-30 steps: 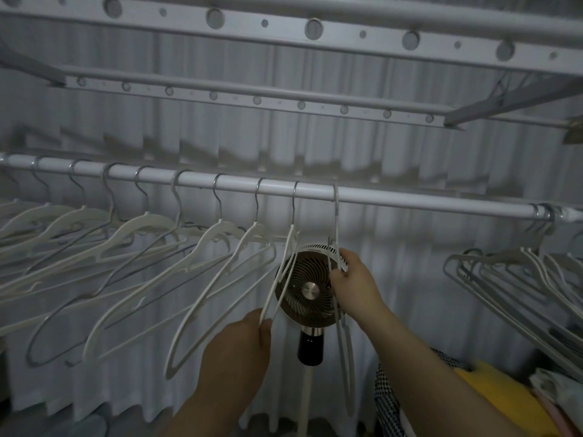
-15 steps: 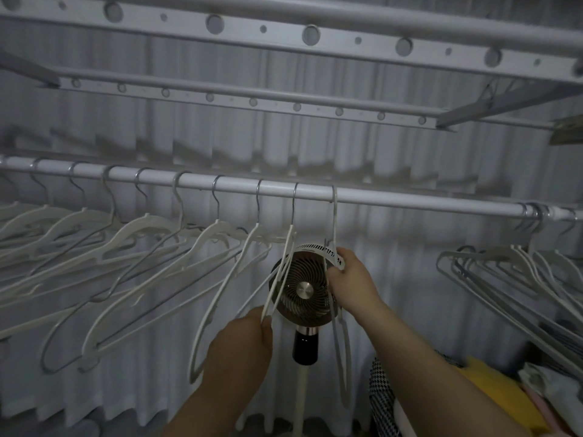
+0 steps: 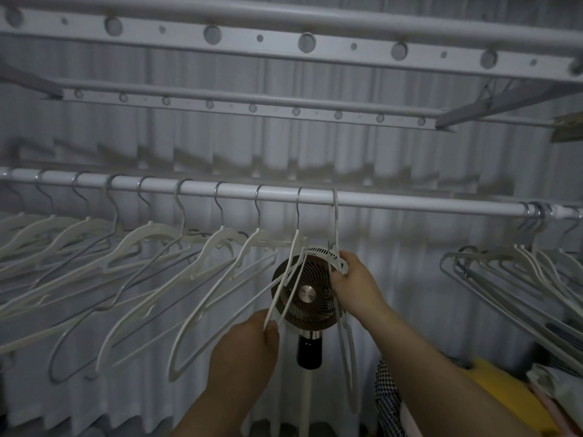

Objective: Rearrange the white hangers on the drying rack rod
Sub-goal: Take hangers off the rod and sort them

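Observation:
A white rod [image 3: 410,204] runs across the rack at mid height. Several white hangers [image 3: 148,247] hang spaced along its left half, and a bunched group of hangers [image 3: 520,266] hangs at the right end. My left hand [image 3: 246,348] pinches the lower bar of a hanger [image 3: 291,279] hooked near the rod's middle. My right hand [image 3: 353,285] grips the last hanger [image 3: 346,357] of the row, which hangs edge-on just right of it.
A standing fan [image 3: 307,294] on a white pole is behind the two held hangers. Two perforated rails [image 3: 252,105] run above the rod. Pleated curtains fill the background. Yellow and chequered laundry [image 3: 504,392] is piled at the lower right.
The hangers left of my left hand have swung and shifted slightly. Both hands keep their holds in nearly the same places.

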The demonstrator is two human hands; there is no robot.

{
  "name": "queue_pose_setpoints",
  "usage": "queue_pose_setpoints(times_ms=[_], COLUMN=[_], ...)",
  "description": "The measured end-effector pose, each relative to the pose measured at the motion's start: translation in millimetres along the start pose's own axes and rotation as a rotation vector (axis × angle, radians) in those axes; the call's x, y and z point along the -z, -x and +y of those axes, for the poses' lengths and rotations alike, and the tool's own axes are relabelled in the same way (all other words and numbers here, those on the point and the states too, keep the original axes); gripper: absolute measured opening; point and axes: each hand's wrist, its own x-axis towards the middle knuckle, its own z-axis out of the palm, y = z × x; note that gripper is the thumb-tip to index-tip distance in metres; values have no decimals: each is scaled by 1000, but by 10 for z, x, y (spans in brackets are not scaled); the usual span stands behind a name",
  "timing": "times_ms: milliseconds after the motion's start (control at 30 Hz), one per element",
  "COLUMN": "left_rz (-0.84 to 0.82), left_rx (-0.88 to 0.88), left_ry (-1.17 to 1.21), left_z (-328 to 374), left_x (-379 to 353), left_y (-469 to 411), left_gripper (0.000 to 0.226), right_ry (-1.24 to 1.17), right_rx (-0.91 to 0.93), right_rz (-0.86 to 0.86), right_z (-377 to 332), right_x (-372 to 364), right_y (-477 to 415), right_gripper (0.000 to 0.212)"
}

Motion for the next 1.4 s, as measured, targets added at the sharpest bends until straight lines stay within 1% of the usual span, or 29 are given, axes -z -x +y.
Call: queue_pose_setpoints(times_ms=[67, 133, 233, 300, 367, 467, 567, 667, 933, 1033, 1067, 1133, 1200, 1233, 1333, 1400], left_rz=[57, 108, 142, 127, 74, 29, 57, 75, 108, 121, 127, 172, 272, 316, 406, 407], left_rx=[-11, -8, 2, -8, 1, 48, 70, 77, 61, 91, 95, 74, 7, -33, -83, -84], left_ry=[12, 45, 47, 12, -13, -1, 36, 14, 9, 28, 24, 5, -13, -13, 78, 166], left_z=[2, 9, -4, -23, -15, 10, 7, -17, -59, -14, 15, 101, 228, 307, 616, 857], left_x=[24, 57, 108, 120, 128, 115, 106, 115, 157, 211, 231, 268, 295, 300, 265, 162], left_y=[16, 29, 10, -6, -7, -3, -3, -4, 25, 54, 64, 81, 107, 118, 124, 139], left_gripper=[25, 30, 36, 31, 25, 26, 24, 27, 24, 37, 41, 46, 43, 39, 31, 18], right_ry=[2, 7, 56, 104, 132, 148, 134, 118, 73, 61, 43, 7, 40, 60, 68, 56], right_rx=[-3, -11, 2, 26, 49, 53, 56, 82, 156, 171, 167, 139, 104, 99, 94, 97], right_rz=[-2, -7, -5, 0, 4, -5, -11, -14, -2, -10, -9, 0, 24, 40, 88, 115], right_z=[-8, -19, -33, -38, -38, -47, -52, -57, -69, -31, -30, 1, 40, 59, 149, 254], right_x=[-4, -10, -24, -41, -61, -80, -110, -151, -219, -204, -175, -91, 55, 158, 621, 1035], right_y=[-3, -7, -2, -5, -14, -20, -20, -22, -33, -49, -43, -46, -47, -53, -69, -70], right_gripper=[37, 38, 38, 36, 33, 34, 34, 34, 35, 32, 32, 41, 51, 51, 40, 30])
